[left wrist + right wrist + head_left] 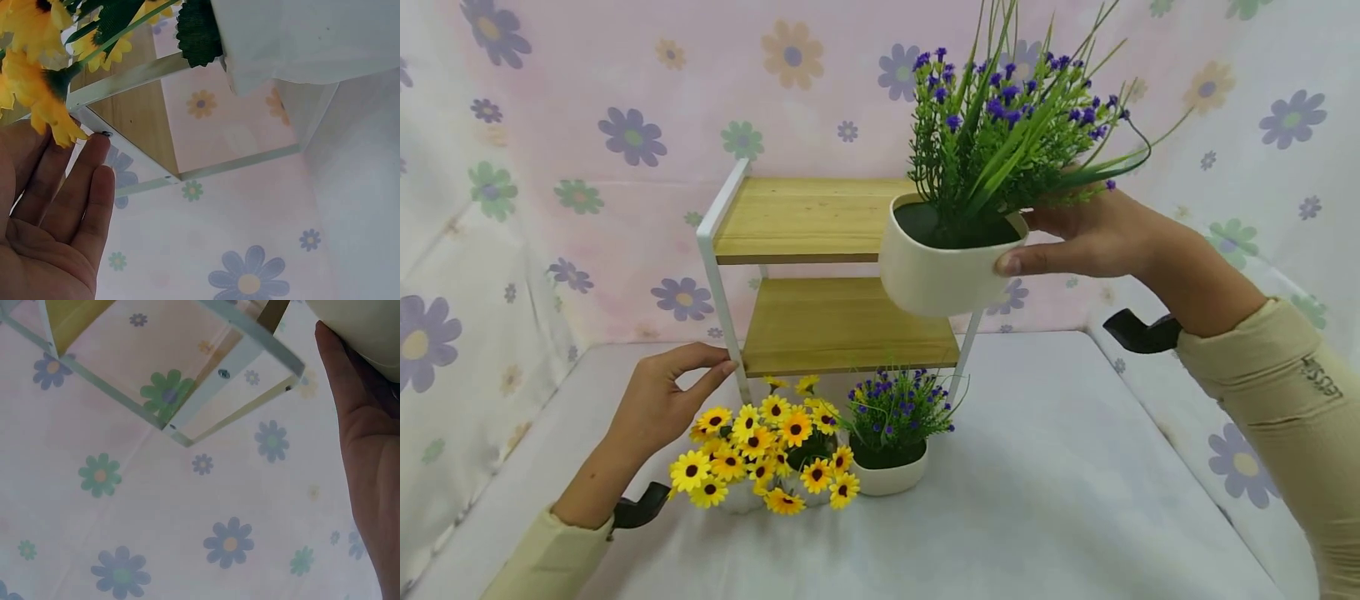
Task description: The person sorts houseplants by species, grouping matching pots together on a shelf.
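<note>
My right hand point(1097, 237) grips a cream pot point(951, 279) with an artificial plant of purple flowers and long grass blades. Thumb in front, other fingers mostly hidden, it holds this potted plant in the air before the right side of a two-tier shelf point(812, 221). In the right wrist view the pot's underside point(369, 331) shows beside that hand. My left hand point(658, 400) pinches the shelf's white left front post point(717, 292) near the lower board. From below, the left wrist view shows its fingers point(94, 162) against the frame.
Yellow artificial flowers point(760, 442) stand on the white-covered table point(1037, 500) before the shelf, their pots partly hidden. Right of them is a second purple-flowered plant in a white pot point(891, 477). Flower-printed cloth point(820, 100) hangs behind and at both sides.
</note>
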`<state>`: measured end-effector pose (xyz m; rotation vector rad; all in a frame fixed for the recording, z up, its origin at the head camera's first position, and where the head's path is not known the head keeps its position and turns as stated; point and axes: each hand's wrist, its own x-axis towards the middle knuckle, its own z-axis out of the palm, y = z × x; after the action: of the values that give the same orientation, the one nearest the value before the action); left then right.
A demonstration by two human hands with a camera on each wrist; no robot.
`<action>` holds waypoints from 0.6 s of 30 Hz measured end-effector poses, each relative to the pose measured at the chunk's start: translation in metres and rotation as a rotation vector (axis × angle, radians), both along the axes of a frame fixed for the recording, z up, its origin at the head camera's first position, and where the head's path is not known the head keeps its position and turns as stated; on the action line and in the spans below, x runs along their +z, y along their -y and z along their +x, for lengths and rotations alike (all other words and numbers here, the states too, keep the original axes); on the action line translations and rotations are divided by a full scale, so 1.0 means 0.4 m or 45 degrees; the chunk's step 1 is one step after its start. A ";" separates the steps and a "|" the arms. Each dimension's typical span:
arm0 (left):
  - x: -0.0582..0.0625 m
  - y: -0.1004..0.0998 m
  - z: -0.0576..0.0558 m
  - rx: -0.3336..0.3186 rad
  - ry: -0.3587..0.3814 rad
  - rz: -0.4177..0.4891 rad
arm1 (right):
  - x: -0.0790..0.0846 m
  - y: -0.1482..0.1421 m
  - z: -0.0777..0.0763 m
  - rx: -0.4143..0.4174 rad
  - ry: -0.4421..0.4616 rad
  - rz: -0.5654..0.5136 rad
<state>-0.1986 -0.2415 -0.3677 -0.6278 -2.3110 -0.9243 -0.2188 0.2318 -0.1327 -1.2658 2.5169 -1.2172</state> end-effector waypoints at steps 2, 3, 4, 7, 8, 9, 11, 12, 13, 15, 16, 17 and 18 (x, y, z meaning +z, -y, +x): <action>0.002 0.001 -0.001 -0.001 -0.008 -0.005 | 0.008 0.010 -0.022 0.022 0.032 -0.043; 0.003 0.001 -0.002 0.002 -0.012 -0.010 | 0.012 0.014 -0.032 0.019 0.040 -0.053; 0.005 0.001 -0.003 0.000 -0.015 -0.011 | 0.015 0.018 -0.041 0.001 0.048 -0.053; 0.008 0.000 -0.005 -0.001 -0.020 -0.010 | 0.023 0.026 -0.069 -0.078 0.080 -0.039; 0.008 0.001 -0.004 0.001 -0.020 -0.010 | 0.025 0.028 -0.079 -0.112 0.077 -0.019; 0.007 0.001 -0.004 0.002 -0.019 -0.008 | 0.026 0.030 -0.088 -0.156 0.073 0.013; 0.003 0.002 -0.003 -0.001 -0.025 -0.004 | 0.026 0.033 -0.110 -0.199 0.068 0.046; 0.001 0.003 -0.003 -0.003 -0.025 -0.002 | 0.026 0.035 -0.121 -0.206 0.060 0.055; 0.000 0.004 -0.003 -0.003 -0.027 -0.002 | 0.025 0.037 -0.132 -0.219 0.046 0.068; -0.001 0.003 -0.005 -0.008 -0.033 0.000 | 0.026 0.039 -0.150 -0.238 0.025 0.082; -0.003 0.004 -0.002 -0.012 -0.039 0.000 | 0.027 0.040 -0.148 -0.256 0.009 0.093; -0.003 0.003 0.001 -0.016 -0.044 0.001 | 0.027 0.040 -0.146 -0.287 -0.003 0.106; -0.004 0.003 0.003 -0.021 -0.048 0.003 | 0.028 0.040 -0.142 -0.321 -0.013 0.121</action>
<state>-0.1975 -0.2428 -0.3693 -0.6591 -2.2743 -0.9146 -0.2756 0.2157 -0.1213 -0.9599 2.7709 -1.1188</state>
